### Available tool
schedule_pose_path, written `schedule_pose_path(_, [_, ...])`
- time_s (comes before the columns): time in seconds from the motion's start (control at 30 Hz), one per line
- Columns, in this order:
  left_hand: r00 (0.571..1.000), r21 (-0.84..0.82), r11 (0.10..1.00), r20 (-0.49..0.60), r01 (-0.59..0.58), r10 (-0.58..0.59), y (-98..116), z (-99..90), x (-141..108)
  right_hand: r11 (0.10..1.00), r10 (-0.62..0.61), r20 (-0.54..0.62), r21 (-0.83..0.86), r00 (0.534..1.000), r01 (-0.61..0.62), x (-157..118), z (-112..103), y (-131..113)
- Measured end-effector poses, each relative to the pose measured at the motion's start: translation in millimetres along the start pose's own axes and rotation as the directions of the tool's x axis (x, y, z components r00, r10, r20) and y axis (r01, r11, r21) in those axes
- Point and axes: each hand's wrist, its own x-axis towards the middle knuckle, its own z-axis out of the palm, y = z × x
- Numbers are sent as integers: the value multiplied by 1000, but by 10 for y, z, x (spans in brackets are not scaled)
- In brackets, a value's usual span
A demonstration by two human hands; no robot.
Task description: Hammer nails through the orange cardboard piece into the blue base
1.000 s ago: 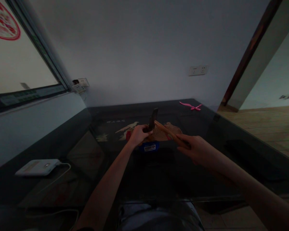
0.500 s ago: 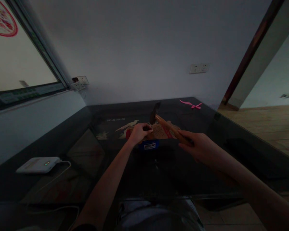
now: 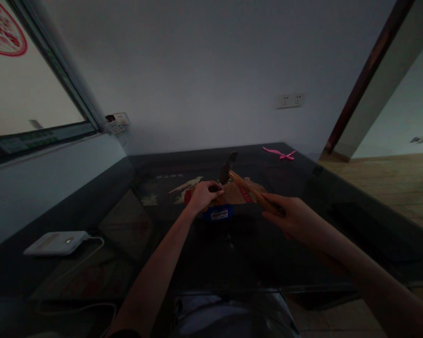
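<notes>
A hammer with a dark metal head [image 3: 226, 170] and a wooden handle [image 3: 248, 184] is gripped near the handle's end by my right hand [image 3: 289, 212], whose fingers are wrapped round it. The head is just above and beside my left hand [image 3: 205, 195]. Thumb and forefinger of the left hand are pinched together; what is between them is too small and dark to make out. Under that hand lie a brownish piece [image 3: 218, 201], partly hidden, and a blue object [image 3: 218, 213] with a white label. A patterned picture [image 3: 236, 193] shows behind them on the dark tabletop.
The glossy dark table [image 3: 268, 253] stands against a wall. At its left is a white device [image 3: 54, 243] with a cable [image 3: 95, 238]. A pink ribbon [image 3: 284, 155] lies at the back right, and a black flat object [image 3: 370, 230] at the right.
The hammer head has dipped very slightly toward my left fingers. My left hand stays in its pinch at the same place.
</notes>
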Motion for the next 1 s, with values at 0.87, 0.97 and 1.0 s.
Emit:
schedule_pose_path(0.87, [997, 42, 996, -27, -77, 79, 102, -12, -54, 792, 334, -344, 607, 878, -63, -204, 311, 999])
schedule_pose_path(0.97, [997, 64, 995, -22, -74, 75, 118, -6, -60, 781, 333, -334, 622, 882, -59, -222, 316, 1017])
schedule_pose_path(1.0, [997, 76, 994, -15, -77, 78, 125, -11, -59, 781, 334, -328, 621, 884, -64, -228, 315, 1012])
